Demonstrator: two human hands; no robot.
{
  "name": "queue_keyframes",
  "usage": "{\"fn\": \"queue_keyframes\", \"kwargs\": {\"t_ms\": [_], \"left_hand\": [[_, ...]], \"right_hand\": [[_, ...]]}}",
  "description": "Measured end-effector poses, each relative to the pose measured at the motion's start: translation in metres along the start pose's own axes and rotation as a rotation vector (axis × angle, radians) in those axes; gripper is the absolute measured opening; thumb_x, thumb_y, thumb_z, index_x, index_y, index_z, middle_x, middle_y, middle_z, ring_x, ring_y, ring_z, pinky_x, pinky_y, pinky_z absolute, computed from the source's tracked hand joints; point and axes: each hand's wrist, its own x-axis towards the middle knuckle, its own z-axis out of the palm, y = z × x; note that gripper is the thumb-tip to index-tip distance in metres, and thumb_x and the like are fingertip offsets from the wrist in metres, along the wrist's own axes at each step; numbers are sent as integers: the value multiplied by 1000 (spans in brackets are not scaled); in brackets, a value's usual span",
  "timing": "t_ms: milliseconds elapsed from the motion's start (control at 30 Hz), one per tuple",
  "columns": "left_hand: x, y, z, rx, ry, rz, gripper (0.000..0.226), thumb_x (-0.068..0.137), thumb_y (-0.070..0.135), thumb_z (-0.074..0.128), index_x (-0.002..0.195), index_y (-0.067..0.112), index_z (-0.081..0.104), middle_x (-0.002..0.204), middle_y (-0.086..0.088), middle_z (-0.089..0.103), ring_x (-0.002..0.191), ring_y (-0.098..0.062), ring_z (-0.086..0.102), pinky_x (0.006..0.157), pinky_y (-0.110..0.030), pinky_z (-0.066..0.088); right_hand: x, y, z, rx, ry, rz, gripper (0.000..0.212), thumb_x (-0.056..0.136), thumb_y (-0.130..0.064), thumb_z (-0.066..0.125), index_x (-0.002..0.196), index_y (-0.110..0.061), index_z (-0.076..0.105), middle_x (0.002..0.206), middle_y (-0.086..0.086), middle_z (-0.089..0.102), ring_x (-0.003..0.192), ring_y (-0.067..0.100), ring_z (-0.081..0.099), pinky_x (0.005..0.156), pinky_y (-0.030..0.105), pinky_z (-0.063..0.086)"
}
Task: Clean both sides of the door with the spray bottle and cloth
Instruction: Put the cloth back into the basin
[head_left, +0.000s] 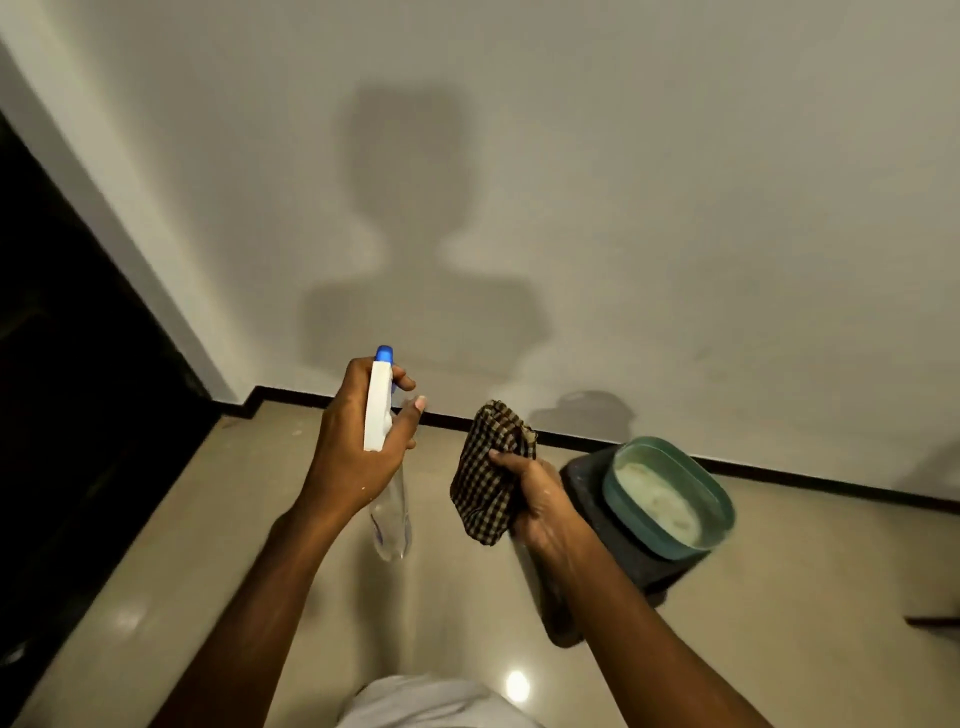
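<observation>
Dark wood door (62, 364) sits at the left edge of view, mostly in shadow, well apart from both hands. Can't tell its surface condition: no wet patch or streak is visible on it from here.

Clear plastic spray bottle with white trigger head and blue nozzle (378, 410) is upright in the left hand (353, 457). Fingers are wrapped round the neck, with the index finger near the trigger. Nozzle points at the plain white wall (623, 182) ahead, not at the door. No mist visible.

Brown-and-cream checked cloth (491, 478), folded into a pad, is pinched in the right hand (540, 506); thumb on top, fingers closed under it. Looks dry, but I can't be sure.

Just right of that hand: a teal oval plastic tub (670, 499) resting on a dark grey stool or stand (587, 467), with something pale inside that I can't identify.

Glossy beige tiled floor (208, 545) below, black skirting strip (779, 473) along the wall base. A shadow of the person falls on the wall.

Progress, my read: tools are in hand, but cleaning has likely not started. Person faces the wall, door off to the left. Both door faces appear left to do: turn left, spray, wipe, then go round to the other side.
</observation>
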Motion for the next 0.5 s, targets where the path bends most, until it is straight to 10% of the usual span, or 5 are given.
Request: {"fn": "queue_keyframes", "kwargs": {"t_ms": [233, 500], "left_hand": [[32, 25, 135, -3, -251, 133, 51, 80, 33, 75, 117, 22, 42, 93, 0, 57, 64, -13, 61, 63, -10, 49], [78, 34, 285, -191, -536, 176, 60, 74, 41, 73, 116, 27, 32, 96, 2, 56, 68, -9, 60, 66, -9, 48]], "right_hand": [[10, -57, -116, -6, 255, -226, 28, 89, 1, 68, 114, -9, 60, 100, 12, 69, 86, 25, 65, 63, 38, 56], [80, -110, -222, -86, 618, -289, 35, 86, 0, 70, 114, -15, 54, 110, 9, 67, 99, 25, 65, 94, 47, 56]]}}
